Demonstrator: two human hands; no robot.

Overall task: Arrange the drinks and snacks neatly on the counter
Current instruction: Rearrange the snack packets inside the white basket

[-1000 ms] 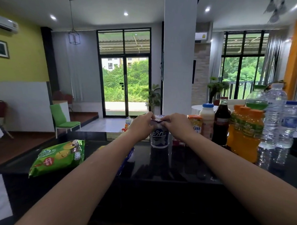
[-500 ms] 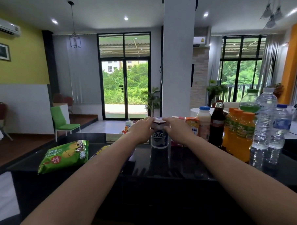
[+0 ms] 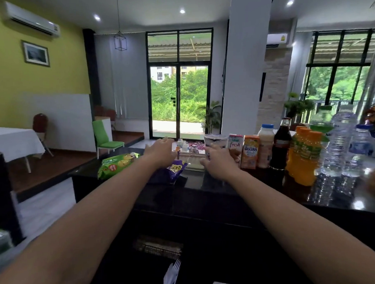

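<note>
- the black counter (image 3: 195,184) runs from near left to far right, carrying the drinks and snacks.
- clear water bottles (image 3: 339,143) stand at the right end, with a green-capped bottle (image 3: 322,123) behind them.
- orange juice bottles (image 3: 303,156) stand just left of the water.
- a green snack bag (image 3: 116,164) lies flat at the left end. a purple snack bag (image 3: 176,168) lies to its right, partly under the left arm.
- the left hand (image 3: 160,152) hovers over the purple bag, fingers stretched out, holding nothing.
- the right hand (image 3: 219,162) is spread loose and grasps nothing, just in front of the cup (image 3: 216,140). cannot tell if a fingertip touches it.
- a dark cola bottle (image 3: 282,146), white bottle (image 3: 265,146), orange carton (image 3: 251,152) and white carton (image 3: 235,143) stand in a row left of the juice.
- the cup stands upright at that row's left end.
</note>
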